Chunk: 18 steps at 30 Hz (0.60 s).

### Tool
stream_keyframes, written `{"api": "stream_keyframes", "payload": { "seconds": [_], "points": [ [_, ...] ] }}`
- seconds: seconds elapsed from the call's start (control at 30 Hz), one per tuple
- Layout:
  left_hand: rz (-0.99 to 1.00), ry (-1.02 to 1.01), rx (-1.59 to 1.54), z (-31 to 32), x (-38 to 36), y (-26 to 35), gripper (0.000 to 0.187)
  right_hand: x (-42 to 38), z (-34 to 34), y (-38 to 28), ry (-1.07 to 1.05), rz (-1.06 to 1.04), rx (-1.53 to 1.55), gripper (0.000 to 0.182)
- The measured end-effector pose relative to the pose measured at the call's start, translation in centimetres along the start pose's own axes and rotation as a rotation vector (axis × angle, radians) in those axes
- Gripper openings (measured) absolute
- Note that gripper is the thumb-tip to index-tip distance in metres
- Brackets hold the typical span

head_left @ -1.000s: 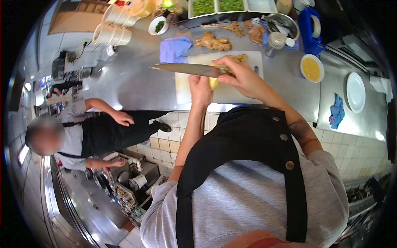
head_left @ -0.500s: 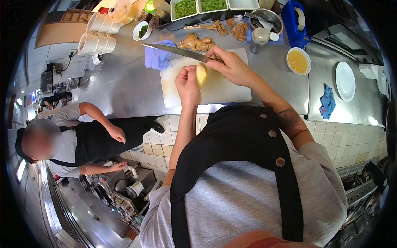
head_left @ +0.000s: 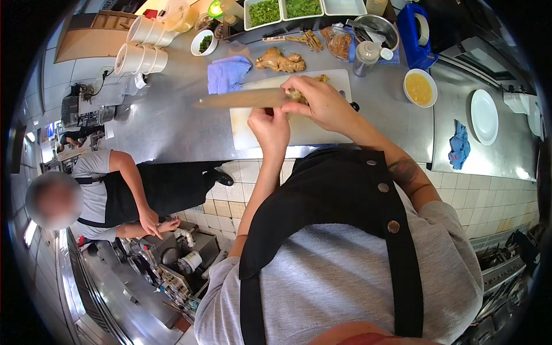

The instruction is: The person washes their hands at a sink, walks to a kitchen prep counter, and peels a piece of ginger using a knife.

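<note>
My right hand [head_left: 322,102] is closed round a knife [head_left: 244,99], its broad blade pointing left, slightly blurred and turned flat. Just under the blade, my left hand [head_left: 270,133] is closed in a pinch against it. The peeled piece of ginger in its fingers is mostly hidden behind the blade and right fingers. Both hands are over a white cutting board [head_left: 247,138]. Brown scraps [head_left: 322,78] lie on the board behind my right hand. Beyond the board sits a knobbly unpeeled ginger root [head_left: 280,60], beside a folded purple cloth [head_left: 229,75].
Herb trays [head_left: 263,12], a bowl of chopped greens [head_left: 204,43] and stacked white tubs [head_left: 141,58] stand at the back. A shaker bottle [head_left: 365,58], a metal bowl [head_left: 379,30] and a bowl of yellow liquid [head_left: 420,88] are rightward. Another person [head_left: 132,190] stands at left.
The knife blade has swung lower and turned flatter, now covering the ginger piece in my left hand. The other person's hands have come together. The view has shifted slightly.
</note>
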<state>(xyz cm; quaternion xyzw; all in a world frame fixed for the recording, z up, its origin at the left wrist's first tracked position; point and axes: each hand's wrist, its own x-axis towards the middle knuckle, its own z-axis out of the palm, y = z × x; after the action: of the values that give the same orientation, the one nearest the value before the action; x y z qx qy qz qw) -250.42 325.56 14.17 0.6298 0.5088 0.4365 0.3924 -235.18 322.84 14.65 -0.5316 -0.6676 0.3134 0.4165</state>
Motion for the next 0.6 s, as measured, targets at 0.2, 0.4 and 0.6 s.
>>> {"api": "stream_keyframes", "payload": {
  "seconds": [0.2,0.4,0.6],
  "points": [
    [-0.264,-0.155,-0.352,-0.1,-0.4,-2.5,0.018,0.7,0.0,1.5,0.116,-0.047,0.008,0.039],
    [-0.493,-0.481,-0.421,-1.6,-1.1,-5.1,0.033,-1.7,1.4,3.7,0.074,0.120,-0.218,0.043],
    [-0.584,-0.370,-0.510,-0.2,-2.3,-8.8,0.040,-2.2,2.5,6.3,-0.008,0.097,-0.239,0.031]
  ]
}}
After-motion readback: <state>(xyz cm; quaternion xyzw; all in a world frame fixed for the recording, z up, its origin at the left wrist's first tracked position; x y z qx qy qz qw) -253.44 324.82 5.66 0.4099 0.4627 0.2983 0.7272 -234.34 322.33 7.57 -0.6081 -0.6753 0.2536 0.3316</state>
